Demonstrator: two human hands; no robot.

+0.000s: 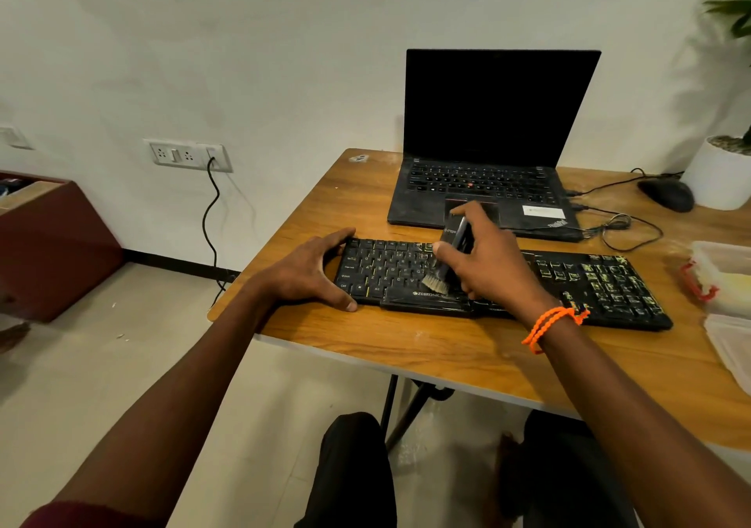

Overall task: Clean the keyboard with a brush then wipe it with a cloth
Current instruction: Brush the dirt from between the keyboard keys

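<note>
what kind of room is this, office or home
Likely an office or study corner: a wooden desk against a plain wall, holding an open laptop, a wired mouse and the keyboard being brushed.

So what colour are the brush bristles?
Pale grey-beige bristles on a dark brush; head view shows them.
</note>
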